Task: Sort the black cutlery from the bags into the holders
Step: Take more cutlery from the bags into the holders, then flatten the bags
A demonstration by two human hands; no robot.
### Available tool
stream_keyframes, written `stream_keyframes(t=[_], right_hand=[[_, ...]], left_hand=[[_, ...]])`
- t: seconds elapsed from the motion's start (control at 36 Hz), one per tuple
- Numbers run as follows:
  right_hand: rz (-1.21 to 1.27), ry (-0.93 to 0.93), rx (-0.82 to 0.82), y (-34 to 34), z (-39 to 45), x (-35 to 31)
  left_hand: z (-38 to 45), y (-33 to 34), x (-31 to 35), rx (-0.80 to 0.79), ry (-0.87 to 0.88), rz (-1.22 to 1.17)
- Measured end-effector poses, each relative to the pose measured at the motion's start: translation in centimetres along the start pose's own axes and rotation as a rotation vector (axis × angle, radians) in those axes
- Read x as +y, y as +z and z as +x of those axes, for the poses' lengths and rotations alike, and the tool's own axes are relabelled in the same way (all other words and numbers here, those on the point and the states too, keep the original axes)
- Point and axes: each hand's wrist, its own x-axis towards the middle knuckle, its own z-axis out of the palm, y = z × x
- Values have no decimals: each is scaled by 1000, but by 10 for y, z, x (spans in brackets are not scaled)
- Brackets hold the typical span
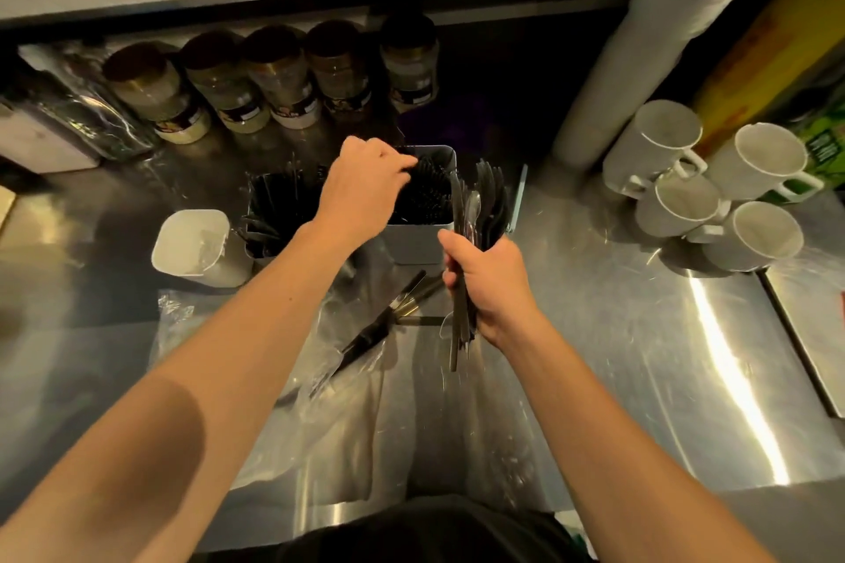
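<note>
Your right hand (pixel 487 283) is clamping a bunch of black cutlery (pixel 480 215), heads up, beside the grey holder (pixel 414 240), while your left hand (pixel 366 185) is reaching into that holder with fingers curled, though what they are pinching is hidden. Both the grey holder and the mesh holder (pixel 274 215) are already showing plenty of black pieces, so sorting is looking well along. The bunch and a few pieces (pixel 388 320) on the bag (pixel 329 379) are waiting, and the white holder (pixel 189 242) is looking unfilled.
</note>
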Motion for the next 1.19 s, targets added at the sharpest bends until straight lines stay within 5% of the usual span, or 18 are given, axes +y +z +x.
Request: stream_keyframes(t=[0.06,0.14,0.25,0.33,0.44,0.67,1.19], right_hand=[[74,34,-72,1,-2,-4],[133,60,-191,1,-5,-8],[201,102,-337,3,-5,-10],[128,137,-423,5,-6,-12],[-6,120,-446,9,-9,-14],[-145,62,-366,10,-10,-10],[-128,29,-267,11,-11,-4]], left_hand=[[-5,6,0,43,-15,28],[-12,-6,16,263,-120,-313],[-14,-38,42,-27,-225,-891],[-15,-51,41,-205,-19,-753],[-13,-59,35,-206,46,-667],[-13,-71,26,-35,-92,-867],[0,-71,23,71,-368,-1191]])
